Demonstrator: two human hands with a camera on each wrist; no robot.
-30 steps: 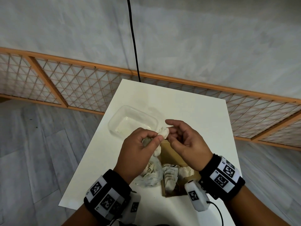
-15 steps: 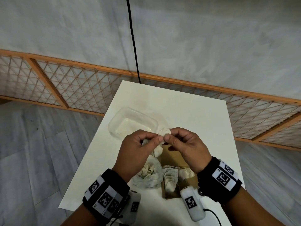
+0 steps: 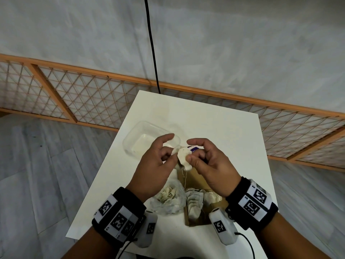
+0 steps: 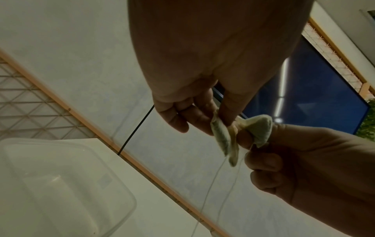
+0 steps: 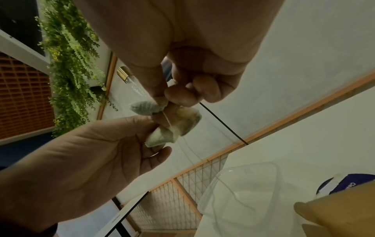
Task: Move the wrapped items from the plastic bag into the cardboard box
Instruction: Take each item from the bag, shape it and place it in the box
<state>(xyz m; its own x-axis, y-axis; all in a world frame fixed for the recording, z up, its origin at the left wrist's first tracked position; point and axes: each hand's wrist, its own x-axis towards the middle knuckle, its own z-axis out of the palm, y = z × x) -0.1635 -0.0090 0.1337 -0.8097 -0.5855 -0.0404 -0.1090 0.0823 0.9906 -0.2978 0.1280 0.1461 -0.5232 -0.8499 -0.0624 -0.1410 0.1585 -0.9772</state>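
Both hands are raised over the white table [image 3: 214, 128], pulling small white wrapped bags apart. My left hand [image 3: 172, 153] pinches one bag [image 4: 222, 139] between thumb and fingers. Beside it, my right hand [image 3: 192, 152] pinches another bag [image 3: 183, 157] with its thumb, and thin strings hang from the bags. Below the hands lies the crumpled clear plastic bag [image 3: 168, 200] with several wrapped bags inside. The brown cardboard box [image 3: 195, 179] lies to its right, and a few wrapped bags [image 3: 195, 202] lie at its near end.
An empty clear plastic tub [image 3: 147, 139] stands on the table just beyond my left hand. A blue-labelled object [image 3: 193, 148] shows behind the right fingers. A black cable [image 3: 152, 53] hangs at the table's far edge. A wooden lattice fence [image 3: 93, 101] lines the wall.
The hands met over the bags half a second ago and have now drawn slightly apart. My left index finger has lifted, and one bag now shows plainly between the hands.
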